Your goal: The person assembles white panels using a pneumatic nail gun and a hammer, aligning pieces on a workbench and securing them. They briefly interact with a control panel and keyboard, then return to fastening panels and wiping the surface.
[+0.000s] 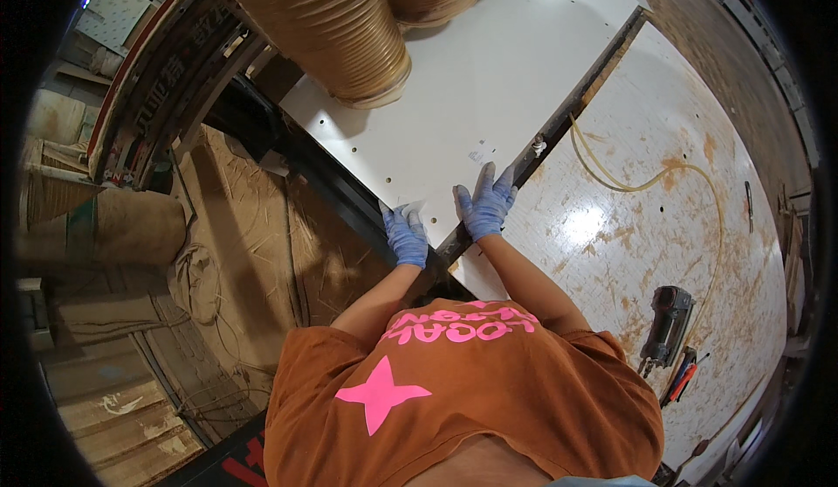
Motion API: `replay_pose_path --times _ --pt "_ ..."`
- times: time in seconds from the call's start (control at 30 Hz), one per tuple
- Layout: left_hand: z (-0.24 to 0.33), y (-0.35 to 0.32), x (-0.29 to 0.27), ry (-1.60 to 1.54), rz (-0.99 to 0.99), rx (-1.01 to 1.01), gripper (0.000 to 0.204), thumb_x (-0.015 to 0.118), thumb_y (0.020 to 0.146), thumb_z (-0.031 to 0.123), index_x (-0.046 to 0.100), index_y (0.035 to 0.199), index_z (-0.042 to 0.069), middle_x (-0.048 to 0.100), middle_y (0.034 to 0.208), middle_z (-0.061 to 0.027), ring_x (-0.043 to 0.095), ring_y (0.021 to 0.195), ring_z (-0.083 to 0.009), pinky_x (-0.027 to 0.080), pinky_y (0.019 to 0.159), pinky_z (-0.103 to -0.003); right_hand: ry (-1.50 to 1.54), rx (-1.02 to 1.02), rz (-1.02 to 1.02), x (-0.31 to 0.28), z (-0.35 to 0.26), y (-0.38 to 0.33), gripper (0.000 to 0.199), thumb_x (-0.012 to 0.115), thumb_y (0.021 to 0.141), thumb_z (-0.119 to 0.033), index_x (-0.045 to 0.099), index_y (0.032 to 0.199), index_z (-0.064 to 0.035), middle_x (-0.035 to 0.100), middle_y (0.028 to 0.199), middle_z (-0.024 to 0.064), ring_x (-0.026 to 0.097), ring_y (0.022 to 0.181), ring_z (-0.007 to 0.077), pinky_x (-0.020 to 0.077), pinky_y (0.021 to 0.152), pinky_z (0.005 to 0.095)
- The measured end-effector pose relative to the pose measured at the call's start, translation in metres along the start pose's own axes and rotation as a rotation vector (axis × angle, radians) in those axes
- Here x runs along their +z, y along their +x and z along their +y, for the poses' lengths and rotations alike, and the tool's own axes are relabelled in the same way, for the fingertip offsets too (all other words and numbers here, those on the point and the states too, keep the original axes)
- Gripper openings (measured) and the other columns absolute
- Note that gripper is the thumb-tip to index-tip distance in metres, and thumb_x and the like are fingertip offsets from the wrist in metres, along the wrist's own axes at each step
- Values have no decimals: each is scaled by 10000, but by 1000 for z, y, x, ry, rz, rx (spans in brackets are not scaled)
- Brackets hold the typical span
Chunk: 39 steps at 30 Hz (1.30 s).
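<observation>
A large white panel (410, 151), with several small round holes along its left edge and a small printed label, lies in front of me. My left hand (406, 234), in a blue glove with greyish fingertips, rests on the panel's near left corner, fingers stretched out. My right hand (486, 201), gloved the same way, lies at the panel's near right edge beside a dark strip (559, 125), with fingers spread. Neither hand is wrapped round anything. The undersides of both hands are hidden.
Brown ribbed hoses (319, 29) hang over the panel's far left. A black rail (336, 186) runs along its left side. On the dusty white table (646, 155) at right are a thin yellow hose (611, 186), a dark power tool (669, 323) and a red-handled tool (683, 380).
</observation>
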<state>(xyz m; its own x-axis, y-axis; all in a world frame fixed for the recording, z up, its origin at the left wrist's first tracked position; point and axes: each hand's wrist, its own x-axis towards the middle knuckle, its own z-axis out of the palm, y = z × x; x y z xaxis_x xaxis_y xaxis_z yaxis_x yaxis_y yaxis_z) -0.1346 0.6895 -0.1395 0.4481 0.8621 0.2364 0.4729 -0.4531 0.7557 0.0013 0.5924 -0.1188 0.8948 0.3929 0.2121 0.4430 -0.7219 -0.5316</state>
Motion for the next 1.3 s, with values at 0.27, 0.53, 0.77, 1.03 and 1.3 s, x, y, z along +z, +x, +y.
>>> replay_pose_path --times 0.27,0.53,0.77,1.03,1.3 --pt "2 0 -3 56 -4 25 267 541 895 157 570 1094 -19 278 1446 -338 426 1246 -446 377 1020 -434 27 -8 -12 4 4 0 918 633 760 -535 289 1438 -20 106 1471 379 117 1389 482 97 1097 605" --pt "5 -1 -5 37 -4 32 266 514 924 182 533 1120 3 287 1439 -334 398 1262 -463 363 1027 -460 39 -1 -24 2 2 1 912 647 758 -514 293 1434 -15 106 1465 387 114 1388 488 105 1097 603" --pt "0 -1 -3 1 -2 52 266 508 927 187 532 1112 -2 286 1443 -325 388 1274 -452 350 1031 -451 31 2 -33 2 1 0 913 641 766 -512 283 1438 -9 99 1464 390 102 1391 488 93 1103 598" --pt "2 1 -4 7 -7 85 263 509 928 184 538 1095 -17 290 1433 -335 387 1277 -450 352 1025 -447 26 0 -40 3 3 0 916 625 771 -528 278 1443 -11 94 1468 387 91 1394 486 85 1105 595" --pt "5 1 -5 -4 -20 70 265 507 924 163 545 1119 -13 284 1440 -330 381 1287 -439 345 1034 -445 25 -5 -18 1 2 0 909 656 752 -509 315 1428 -6 124 1465 382 135 1383 486 121 1097 592"
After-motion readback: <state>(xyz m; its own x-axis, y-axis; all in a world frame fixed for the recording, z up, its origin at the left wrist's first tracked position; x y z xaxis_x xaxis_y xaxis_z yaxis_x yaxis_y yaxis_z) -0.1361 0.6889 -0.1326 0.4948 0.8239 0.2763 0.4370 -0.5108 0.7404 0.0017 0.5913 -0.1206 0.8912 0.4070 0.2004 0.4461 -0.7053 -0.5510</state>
